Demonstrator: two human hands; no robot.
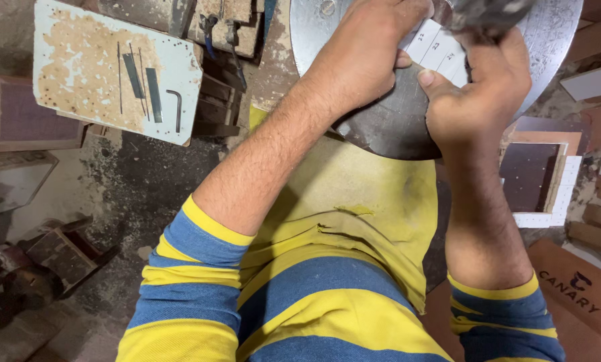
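Observation:
Both hands work on a small white piece with marked divisions lying on a round grey metal table of a machine. My left hand presses down on the piece's left side with fingers curled over it. My right hand grips the piece from the near side, thumb pressed on its edge. A blurred metal machine part hangs just above the piece at the top edge. My sleeves are striped yellow and blue.
A worn white board at the upper left carries thin metal blades and a hex key. Wood offcuts and a framed brown panel lie on the right. Dusty dark floor and scrap blocks are at the lower left.

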